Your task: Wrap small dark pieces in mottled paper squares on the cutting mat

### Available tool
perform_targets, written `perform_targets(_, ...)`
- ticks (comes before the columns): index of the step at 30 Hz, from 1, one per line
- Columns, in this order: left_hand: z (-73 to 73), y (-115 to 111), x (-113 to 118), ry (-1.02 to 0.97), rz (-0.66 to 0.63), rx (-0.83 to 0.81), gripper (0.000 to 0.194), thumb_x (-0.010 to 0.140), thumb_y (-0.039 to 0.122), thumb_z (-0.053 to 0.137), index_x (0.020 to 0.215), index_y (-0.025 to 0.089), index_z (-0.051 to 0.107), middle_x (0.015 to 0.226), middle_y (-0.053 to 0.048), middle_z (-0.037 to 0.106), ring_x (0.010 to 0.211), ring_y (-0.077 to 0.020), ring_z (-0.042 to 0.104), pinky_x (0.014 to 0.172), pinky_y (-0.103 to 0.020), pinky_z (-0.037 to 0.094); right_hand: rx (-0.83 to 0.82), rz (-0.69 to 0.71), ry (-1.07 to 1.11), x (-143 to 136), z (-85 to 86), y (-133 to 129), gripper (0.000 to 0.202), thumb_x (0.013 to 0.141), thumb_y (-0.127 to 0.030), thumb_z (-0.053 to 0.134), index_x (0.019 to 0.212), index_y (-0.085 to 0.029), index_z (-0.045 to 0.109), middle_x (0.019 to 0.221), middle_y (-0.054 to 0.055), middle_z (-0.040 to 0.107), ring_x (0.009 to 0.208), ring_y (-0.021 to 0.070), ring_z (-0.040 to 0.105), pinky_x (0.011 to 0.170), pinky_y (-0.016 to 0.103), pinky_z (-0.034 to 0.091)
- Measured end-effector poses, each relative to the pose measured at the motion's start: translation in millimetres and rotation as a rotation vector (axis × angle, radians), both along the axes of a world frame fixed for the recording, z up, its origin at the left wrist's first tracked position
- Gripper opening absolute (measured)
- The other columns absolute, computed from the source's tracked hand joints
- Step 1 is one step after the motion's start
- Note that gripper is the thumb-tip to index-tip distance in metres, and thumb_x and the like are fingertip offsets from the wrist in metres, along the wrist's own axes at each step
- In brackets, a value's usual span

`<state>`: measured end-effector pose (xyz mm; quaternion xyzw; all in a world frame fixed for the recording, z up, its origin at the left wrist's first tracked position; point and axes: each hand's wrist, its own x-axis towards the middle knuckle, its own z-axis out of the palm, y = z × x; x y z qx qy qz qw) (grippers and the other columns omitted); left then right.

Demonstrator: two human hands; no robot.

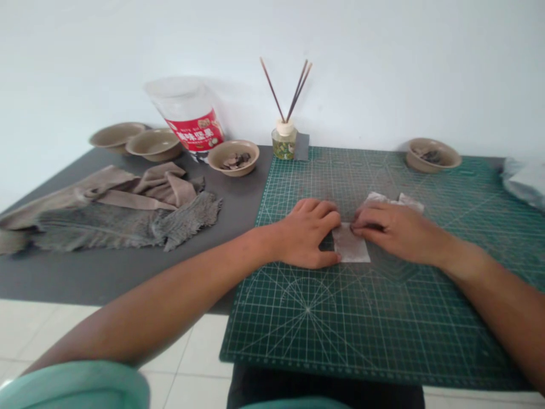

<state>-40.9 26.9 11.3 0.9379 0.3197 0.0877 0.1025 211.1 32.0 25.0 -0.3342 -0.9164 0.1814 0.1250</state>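
A small white square point(352, 245), thin like paper or tissue and greyish in the middle, lies flat on the green cutting mat point(340, 335). My left hand point(304, 234) rests palm down at its left side, thumb and fingers apart, with the fingertips touching its left edge. Over its upper right part, my right hand point(395, 232) has its fingertips pinched together; what they hold is too hidden to make out. Crumpled white tissue point(411, 201) shows behind my right hand, partly covered by it.
A bowl of brown pieces point(433, 158) stands at the mat's back right, another bowl point(234, 159) left of the reed diffuser point(284, 140). Two more bowls point(158, 145) stand by a red-labelled plastic tub point(189, 122). Grey-brown cloths point(114, 216) lie left; a plastic bag point(528, 180) lies far right.
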Motion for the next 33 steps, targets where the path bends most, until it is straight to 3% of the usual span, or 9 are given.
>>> perform_targets(5, 2.0, 0, 1, 0.034, 0.003, -0.017, 0.059, 0.086, 0.062, 0.061, 0.124, 0.018, 0.054, 0.143, -0.015, 0.049, 0.129, -0.0368, 0.044, 0.114, -0.055, 0.034, -0.182, 0.135, -0.032, 0, 1.5, -7, 0.017, 0.099, -0.028, 0.057, 0.093, -0.025, 0.073, 0.101, 0.003, 0.073, 0.088, 0.0211, 0.069, 0.079, 0.037, 0.053)
perform_targets(10, 1.5, 0, 1, 0.030, 0.002, 0.010, 0.060, 0.086, 0.061, 0.061, 0.126, 0.018, 0.053, 0.144, -0.015, 0.048, 0.130, -0.0358, 0.044, 0.115, -0.053, 0.033, 0.076, -0.048, 0.031, 5, -9.7, 5, 0.018, 0.099, -0.028, 0.055, 0.094, -0.023, 0.072, 0.107, 0.008, 0.073, 0.099, 0.0269, 0.068, 0.088, 0.044, 0.052)
perform_targets(16, -0.7, 0, 2, 0.021, -0.007, 0.016, 0.057, 0.086, 0.061, 0.060, 0.125, 0.019, 0.054, 0.140, -0.014, 0.050, 0.128, -0.0349, 0.044, 0.114, -0.052, 0.033, -0.037, 0.057, 0.056, 7, -6.5, -4, 0.014, 0.097, -0.029, 0.060, 0.093, -0.024, 0.072, 0.104, 0.005, 0.073, 0.097, 0.0233, 0.069, 0.088, 0.040, 0.054)
perform_targets(22, -1.9, -1, 3, 0.028, -0.011, 0.044, 0.058, 0.088, 0.059, 0.060, 0.126, 0.016, 0.054, 0.142, -0.016, 0.049, 0.128, -0.0350, 0.044, 0.113, -0.051, 0.033, 0.089, -0.044, 0.069, 4, -11.4, -10, 0.016, 0.098, -0.026, 0.058, 0.095, -0.021, 0.073, 0.104, 0.008, 0.073, 0.099, 0.0262, 0.068, 0.091, 0.045, 0.053)
perform_targets(28, -1.2, -1, 2, 0.032, -0.011, 0.039, 0.058, 0.088, 0.060, 0.060, 0.126, 0.016, 0.053, 0.138, -0.015, 0.051, 0.127, -0.0345, 0.044, 0.114, -0.051, 0.032, 0.096, 0.051, 0.069, -1, -13.8, -10, 0.018, 0.099, -0.025, 0.057, 0.099, -0.024, 0.075, 0.112, 0.006, 0.074, 0.103, 0.0246, 0.069, 0.093, 0.043, 0.053)
perform_targets(33, -1.7, -1, 0, 0.021, -0.023, 0.049, 0.059, 0.088, 0.059, 0.061, 0.127, 0.017, 0.053, 0.141, -0.016, 0.050, 0.129, -0.0352, 0.044, 0.114, -0.052, 0.032, 0.128, -0.107, 0.042, 4, -12.8, -7, 0.016, 0.098, -0.028, 0.059, 0.098, -0.022, 0.073, 0.101, 0.008, 0.073, 0.096, 0.0267, 0.068, 0.088, 0.044, 0.053)
